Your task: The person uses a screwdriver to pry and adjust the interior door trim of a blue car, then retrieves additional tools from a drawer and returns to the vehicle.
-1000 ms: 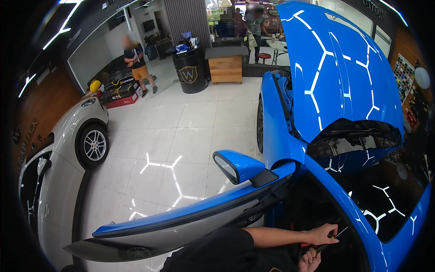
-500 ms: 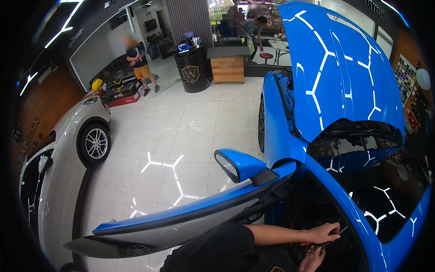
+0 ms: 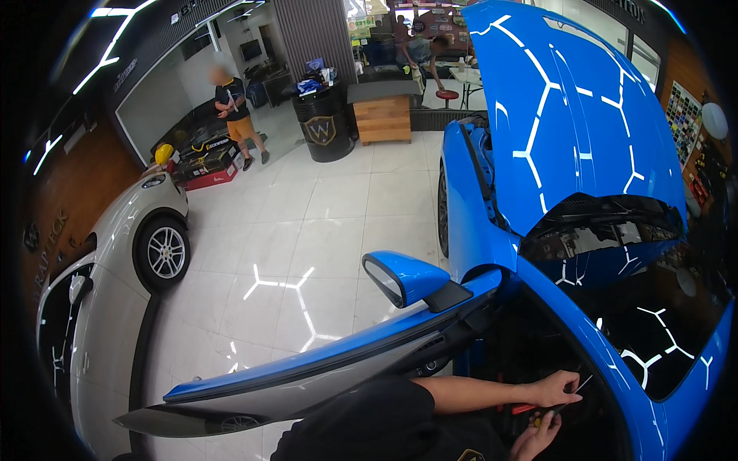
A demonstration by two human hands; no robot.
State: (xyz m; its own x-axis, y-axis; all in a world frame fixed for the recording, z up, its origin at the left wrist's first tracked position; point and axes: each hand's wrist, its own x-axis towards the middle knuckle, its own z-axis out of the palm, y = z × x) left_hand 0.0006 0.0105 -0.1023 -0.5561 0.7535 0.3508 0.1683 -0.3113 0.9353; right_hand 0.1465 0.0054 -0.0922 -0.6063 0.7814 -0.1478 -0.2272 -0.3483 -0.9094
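Note:
Inside the open front doorway of the blue car, my left hand is closed with fingers pinched together. A thin pale rod sticks out past its fingertips. Just below, my right hand is curled, palm side up, around a small dark object with a yellowish part, whose kind I cannot make out. A red handle-like piece shows beneath my left wrist, and whether a hand holds it is unclear. The car's interior around both hands is too dark to read.
The blue door with its mirror stands open on my left. The car's hood is raised ahead. A pale car is parked at far left. Beyond are a black drum, a wooden box and a standing person.
Both hands have shifted slightly to the right, and my right hand has come up a little toward the left. More of the red piece shows. The view has turned slightly.

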